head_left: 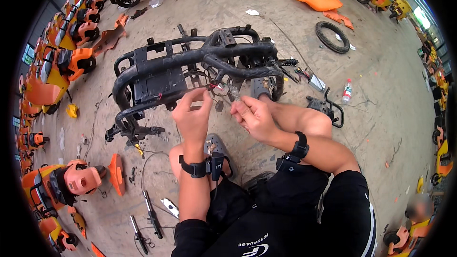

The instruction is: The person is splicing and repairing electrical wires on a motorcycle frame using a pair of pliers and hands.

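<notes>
A bare black scooter frame lies on the floor in front of me, its thin wires hanging out near the middle. My left hand is closed in a pinch, thumb against forefinger, at the end of a thin red wire by the frame. Beside it, my right hand pinches a small clear connector with wires leading up toward the frame. The hands are a little apart, just on my side of the frame's lower tube. What lies inside the fingertips is partly hidden.
A black tyre, a bottle and a silver box with wires lie to the right. Two shock absorbers lie front left, near an orange panel. Rows of scooters stand along the left.
</notes>
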